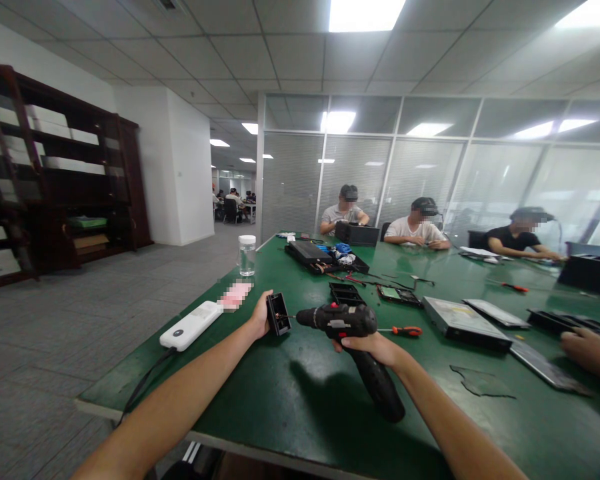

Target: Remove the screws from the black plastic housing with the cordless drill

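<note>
Glass partitions (293, 173) back the green desk (260, 400); above it the left hand (261, 316) is clamped on a small black housing (282, 326); the right hand (374, 347) grips a power drill (347, 323), its bit (291, 317) reaching towards the housing's open face; that part looks unfinished, while a silver drive (464, 323) already lies separate.

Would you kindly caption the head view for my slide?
Left hand holds an open black box; right hand aims a power drill at it.
</note>
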`<state>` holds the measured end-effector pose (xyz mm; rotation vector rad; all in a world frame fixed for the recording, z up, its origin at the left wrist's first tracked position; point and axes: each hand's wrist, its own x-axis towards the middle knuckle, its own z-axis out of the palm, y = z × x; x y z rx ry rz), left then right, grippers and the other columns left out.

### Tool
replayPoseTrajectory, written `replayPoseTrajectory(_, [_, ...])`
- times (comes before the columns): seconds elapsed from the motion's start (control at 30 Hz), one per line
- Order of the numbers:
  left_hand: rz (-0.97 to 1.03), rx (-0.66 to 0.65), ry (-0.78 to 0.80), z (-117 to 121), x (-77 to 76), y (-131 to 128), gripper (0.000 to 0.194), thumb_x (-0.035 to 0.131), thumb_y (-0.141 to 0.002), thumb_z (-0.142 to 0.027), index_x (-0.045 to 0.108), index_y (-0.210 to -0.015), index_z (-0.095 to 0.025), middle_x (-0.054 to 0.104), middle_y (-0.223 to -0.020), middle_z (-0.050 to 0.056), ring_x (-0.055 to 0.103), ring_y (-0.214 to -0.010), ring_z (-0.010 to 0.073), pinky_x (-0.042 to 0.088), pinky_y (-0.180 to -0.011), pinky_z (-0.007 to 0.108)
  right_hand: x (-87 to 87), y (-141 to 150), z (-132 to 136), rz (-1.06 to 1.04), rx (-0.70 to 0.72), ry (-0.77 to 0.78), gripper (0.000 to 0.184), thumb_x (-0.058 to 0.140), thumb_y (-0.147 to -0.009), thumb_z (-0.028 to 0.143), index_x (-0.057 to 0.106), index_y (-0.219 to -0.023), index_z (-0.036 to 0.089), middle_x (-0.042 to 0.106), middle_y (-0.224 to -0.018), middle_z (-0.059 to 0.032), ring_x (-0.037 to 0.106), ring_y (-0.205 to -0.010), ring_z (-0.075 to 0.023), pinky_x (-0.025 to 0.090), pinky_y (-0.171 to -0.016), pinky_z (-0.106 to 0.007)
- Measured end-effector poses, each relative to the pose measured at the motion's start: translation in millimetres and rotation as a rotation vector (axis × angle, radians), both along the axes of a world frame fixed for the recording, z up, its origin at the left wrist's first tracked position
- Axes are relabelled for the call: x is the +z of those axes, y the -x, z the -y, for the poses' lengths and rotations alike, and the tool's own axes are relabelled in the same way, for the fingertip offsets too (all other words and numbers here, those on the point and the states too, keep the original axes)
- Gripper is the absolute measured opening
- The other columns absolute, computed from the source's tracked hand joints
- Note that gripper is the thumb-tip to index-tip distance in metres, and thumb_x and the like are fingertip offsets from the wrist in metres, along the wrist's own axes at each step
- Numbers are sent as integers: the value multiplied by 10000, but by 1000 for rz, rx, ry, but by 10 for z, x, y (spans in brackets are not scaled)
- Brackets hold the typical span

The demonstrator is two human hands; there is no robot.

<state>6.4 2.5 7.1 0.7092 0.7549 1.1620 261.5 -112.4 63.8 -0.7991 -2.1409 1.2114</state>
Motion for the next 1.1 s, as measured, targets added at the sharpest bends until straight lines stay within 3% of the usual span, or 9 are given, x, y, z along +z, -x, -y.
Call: replayPoseTrajectory(1.1, [4,28,16,82,78,-29,313,414,-610,-464,455,-577,-155,480,-491,11,472,-433,135,400,-459,278,36,-1,18,37,14,-17,306,440,-705,355,523,-817,83,507,-786,-63,450,-744,-142,324,-719,-282])
